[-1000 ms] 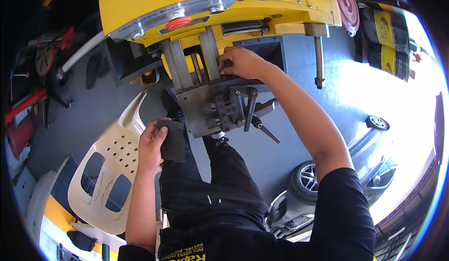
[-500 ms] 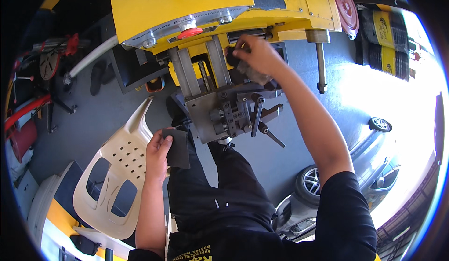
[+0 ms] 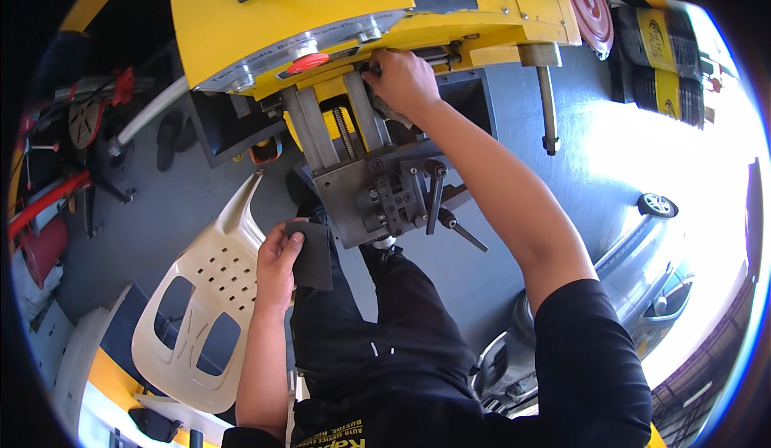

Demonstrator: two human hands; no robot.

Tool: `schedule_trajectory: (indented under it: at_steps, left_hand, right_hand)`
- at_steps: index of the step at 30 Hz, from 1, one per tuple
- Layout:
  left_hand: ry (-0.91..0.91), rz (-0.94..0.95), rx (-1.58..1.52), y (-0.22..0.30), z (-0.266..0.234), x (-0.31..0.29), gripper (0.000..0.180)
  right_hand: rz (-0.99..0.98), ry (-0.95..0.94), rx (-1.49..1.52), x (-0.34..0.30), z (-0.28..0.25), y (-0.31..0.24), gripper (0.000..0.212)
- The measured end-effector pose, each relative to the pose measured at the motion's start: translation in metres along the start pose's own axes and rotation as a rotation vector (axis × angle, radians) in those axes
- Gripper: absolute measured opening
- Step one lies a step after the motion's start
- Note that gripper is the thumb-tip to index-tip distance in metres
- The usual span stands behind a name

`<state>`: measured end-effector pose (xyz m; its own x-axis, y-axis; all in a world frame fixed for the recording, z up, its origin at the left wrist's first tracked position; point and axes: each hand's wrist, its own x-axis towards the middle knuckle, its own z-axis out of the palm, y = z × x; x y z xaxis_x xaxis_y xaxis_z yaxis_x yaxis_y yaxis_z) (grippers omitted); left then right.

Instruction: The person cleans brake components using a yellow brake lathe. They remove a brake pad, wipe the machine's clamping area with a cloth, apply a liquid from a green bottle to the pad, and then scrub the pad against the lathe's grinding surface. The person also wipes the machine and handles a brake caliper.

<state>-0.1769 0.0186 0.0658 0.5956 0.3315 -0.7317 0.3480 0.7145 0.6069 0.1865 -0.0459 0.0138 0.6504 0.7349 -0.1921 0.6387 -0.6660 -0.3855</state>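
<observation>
My left hand (image 3: 278, 258) pinches a dark grey rectangular sheet (image 3: 310, 257), which looks like sandpaper, between thumb and fingers above my lap. Up at the yellow brake lathe (image 3: 297, 6), my right hand (image 3: 401, 84) is closed beside the steel slide rails (image 3: 365, 110), just beneath the housing. A crumpled greyish rag (image 3: 392, 114) shows under that hand, mostly covered by it. Its fingertips are partly hidden against the machine. Nearer me, the tool carriage (image 3: 345, 199) with its black clamp levers (image 3: 434, 199) sits at the end of the rails.
A red push button (image 3: 308, 63) sticks out of the lathe's front panel. On the left stands a cream plastic chair (image 3: 193, 303). A metal bar (image 3: 549, 110) hangs down at the lathe's right. A grey car (image 3: 618, 279) is parked at the right.
My right hand has moved left and slightly down with the rag, from right of the rails to beside them. The left hand still holds the sheet, and the view has shifted slightly.
</observation>
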Motion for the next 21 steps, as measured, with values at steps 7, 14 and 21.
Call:
schedule_trajectory:
  at_steps: [7,14,21]
  left_hand:
    - [0.016,-0.02,0.044,-0.006,0.008,0.001,0.028]
    - [-0.045,-0.01,0.106,-0.004,0.028,-0.001,0.03]
    - [-0.042,-0.001,0.104,-0.002,0.028,-0.01,0.031]
  right_hand:
    - [0.352,0.014,0.023,0.006,-0.001,-0.015,0.053]
    - [0.529,-0.059,0.15,0.018,-0.002,-0.011,0.068]
    - [0.711,-0.094,0.066,-0.011,-0.053,0.048,0.052]
